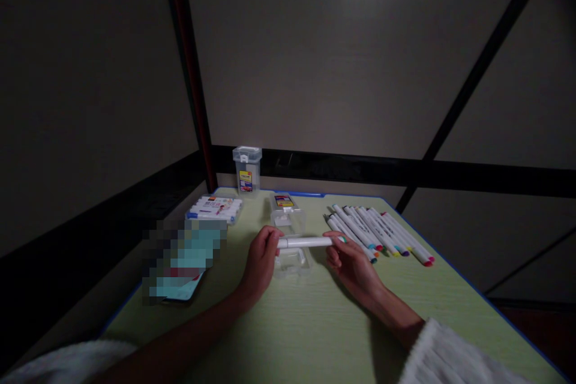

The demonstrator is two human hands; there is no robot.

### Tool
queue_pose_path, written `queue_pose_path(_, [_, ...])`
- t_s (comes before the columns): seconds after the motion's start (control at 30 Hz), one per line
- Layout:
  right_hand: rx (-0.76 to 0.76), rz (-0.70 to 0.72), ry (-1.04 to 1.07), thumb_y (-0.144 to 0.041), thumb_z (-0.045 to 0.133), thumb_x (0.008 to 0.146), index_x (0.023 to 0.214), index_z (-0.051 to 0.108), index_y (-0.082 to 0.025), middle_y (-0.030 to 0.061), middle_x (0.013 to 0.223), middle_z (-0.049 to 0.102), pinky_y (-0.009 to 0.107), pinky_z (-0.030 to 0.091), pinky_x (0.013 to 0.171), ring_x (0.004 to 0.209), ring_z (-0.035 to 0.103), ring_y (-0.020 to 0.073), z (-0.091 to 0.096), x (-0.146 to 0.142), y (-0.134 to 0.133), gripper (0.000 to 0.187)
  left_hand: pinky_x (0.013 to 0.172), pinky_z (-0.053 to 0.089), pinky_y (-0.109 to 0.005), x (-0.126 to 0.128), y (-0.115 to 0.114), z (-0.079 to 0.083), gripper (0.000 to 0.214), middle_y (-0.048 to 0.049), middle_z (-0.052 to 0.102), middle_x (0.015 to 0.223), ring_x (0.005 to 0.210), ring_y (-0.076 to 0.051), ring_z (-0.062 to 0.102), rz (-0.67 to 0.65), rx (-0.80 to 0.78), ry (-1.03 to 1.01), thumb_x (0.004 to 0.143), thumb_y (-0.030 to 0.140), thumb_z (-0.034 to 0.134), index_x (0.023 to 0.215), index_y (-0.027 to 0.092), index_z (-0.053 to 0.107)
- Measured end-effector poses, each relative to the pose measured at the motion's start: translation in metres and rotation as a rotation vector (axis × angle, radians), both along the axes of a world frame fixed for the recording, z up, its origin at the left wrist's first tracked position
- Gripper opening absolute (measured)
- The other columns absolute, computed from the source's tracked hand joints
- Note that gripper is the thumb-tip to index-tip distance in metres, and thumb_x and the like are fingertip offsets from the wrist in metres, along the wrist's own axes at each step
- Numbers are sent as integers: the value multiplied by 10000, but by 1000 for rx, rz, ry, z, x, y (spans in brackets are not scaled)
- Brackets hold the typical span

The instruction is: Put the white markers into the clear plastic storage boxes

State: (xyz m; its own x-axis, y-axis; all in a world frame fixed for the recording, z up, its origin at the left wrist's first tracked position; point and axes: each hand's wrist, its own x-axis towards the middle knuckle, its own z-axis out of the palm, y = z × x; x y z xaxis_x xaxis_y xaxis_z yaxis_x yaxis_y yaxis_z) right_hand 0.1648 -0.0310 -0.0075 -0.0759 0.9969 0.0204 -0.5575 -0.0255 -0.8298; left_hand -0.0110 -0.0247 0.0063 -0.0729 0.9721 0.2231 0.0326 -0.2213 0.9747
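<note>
Between my two hands a white marker (308, 242) is held level above the table. My left hand (263, 255) is closed around its left end, and my right hand (353, 264) pinches the right end, where a bit of green shows. Behind and below the marker lies an open clear plastic box (288, 219) with a yellow and red label; its lid part (294, 264) rests nearer to me. To the right of my right hand, several white markers (373, 231) with coloured ends lie side by side.
On the pale green table (306, 324) with a blue edge, a closed clear box (247, 168) stands upright at the back. A flat pack of markers (216, 209) lies at the left. Nearer is a pale blue, partly pixelated item (189, 258). Walls (315, 72) rise behind and left.
</note>
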Motion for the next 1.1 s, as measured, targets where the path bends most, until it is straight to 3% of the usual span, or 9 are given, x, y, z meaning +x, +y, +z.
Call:
queue_pose_path(0.57, [-35,-15,55,-260,669,644,711,616,-161,-60,433,408,173,218,385,397,290,42,0,1,2,131,441,283,-178,0,1,-9,157,58,388,515,468,-76,380,-89,53,17,750,338,463,749,186,504])
queue_pose_path(1.1, [-22,-6,101,-261,653,675,713,602,-161,-68,431,389,156,232,367,390,266,39,-5,4,5,118,466,336,-177,1,0,-9,137,40,447,744,519,-54,424,-132,99,31,728,253,493,843,184,465])
